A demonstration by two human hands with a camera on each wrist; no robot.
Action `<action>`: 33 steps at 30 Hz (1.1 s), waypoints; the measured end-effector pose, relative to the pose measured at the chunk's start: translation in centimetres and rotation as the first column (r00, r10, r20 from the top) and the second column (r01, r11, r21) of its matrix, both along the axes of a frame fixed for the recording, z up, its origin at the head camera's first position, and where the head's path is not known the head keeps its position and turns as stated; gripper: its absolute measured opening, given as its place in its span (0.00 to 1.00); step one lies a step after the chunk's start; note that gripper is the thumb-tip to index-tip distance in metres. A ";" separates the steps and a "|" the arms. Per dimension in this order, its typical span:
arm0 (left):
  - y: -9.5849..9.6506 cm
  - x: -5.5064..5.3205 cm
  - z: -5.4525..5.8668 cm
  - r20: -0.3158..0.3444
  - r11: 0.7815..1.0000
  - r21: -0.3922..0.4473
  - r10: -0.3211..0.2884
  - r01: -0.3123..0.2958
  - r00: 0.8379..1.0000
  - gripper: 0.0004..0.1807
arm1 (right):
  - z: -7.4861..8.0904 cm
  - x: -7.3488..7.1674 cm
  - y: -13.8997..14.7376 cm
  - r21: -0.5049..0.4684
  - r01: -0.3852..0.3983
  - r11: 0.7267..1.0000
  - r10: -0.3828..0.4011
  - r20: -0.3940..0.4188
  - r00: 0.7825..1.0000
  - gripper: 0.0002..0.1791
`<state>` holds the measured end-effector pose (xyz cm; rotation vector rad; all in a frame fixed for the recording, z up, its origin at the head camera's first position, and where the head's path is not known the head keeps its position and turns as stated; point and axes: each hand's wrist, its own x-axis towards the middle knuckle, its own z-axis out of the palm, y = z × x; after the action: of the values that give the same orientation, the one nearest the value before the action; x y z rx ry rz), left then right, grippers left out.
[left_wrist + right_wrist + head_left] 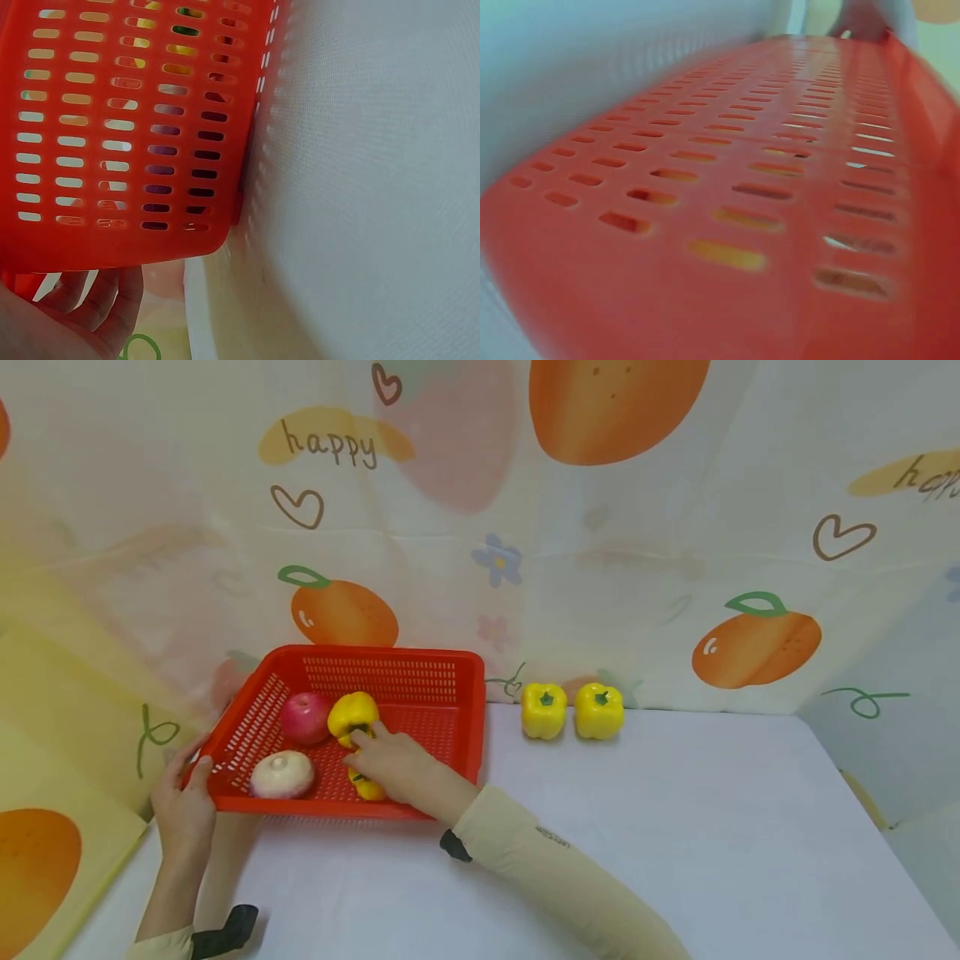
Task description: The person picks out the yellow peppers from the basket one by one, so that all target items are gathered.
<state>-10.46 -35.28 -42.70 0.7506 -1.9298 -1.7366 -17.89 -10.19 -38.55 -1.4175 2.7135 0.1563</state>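
A red plastic basket [405,810] with slotted walls stands on the table at left centre. My left hand [183,802] grips its left rim, thumb on top; the left wrist view shows curled fingers [112,307] under the rim. Inside lie a round pinkish-red fruit [306,718], a white-and-purple turnip [282,775] and a yellow bell pepper [352,714]. My right hand [397,764] reaches over the right front of the basket, its fingers bent round a second yellow bell pepper [369,788], which it partly covers. The right wrist view shows mainly the basket wall [705,292].
Two more yellow bell peppers [543,712] stand side by side on the white table [675,827], right of the basket near the back edge. A printed cloth [600,568] hangs close behind the basket.
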 end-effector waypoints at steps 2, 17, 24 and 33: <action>0.0 0.1 0.0 0.011 1.000 -0.011 -0.003 0.003 1.000 0.23 | 0.2 0.1 0.5 -0.037 0.010 0.999 -0.009 0.018 1.000 0.24; 0.0 0.3 0.0 0.033 1.000 0.013 -0.016 0.016 0.999 0.24 | 1.6 -0.8 4.7 -0.289 0.148 0.946 -0.104 0.164 0.981 0.38; -0.1 0.2 0.1 0.026 0.998 0.061 0.000 -0.001 1.000 0.23 | 2.0 -1.6 7.0 -0.376 0.197 0.905 -0.144 0.165 0.976 0.38; -0.1 0.0 0.0 0.020 0.997 0.077 0.024 -0.025 1.000 0.22 | 3.0 -2.1 9.8 -0.452 0.249 0.857 -0.166 0.216 0.962 0.38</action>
<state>-10.47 -35.34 -42.67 0.8168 -1.8673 -1.8040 -20.02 -0.40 -35.52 -1.1325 2.8459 -0.6618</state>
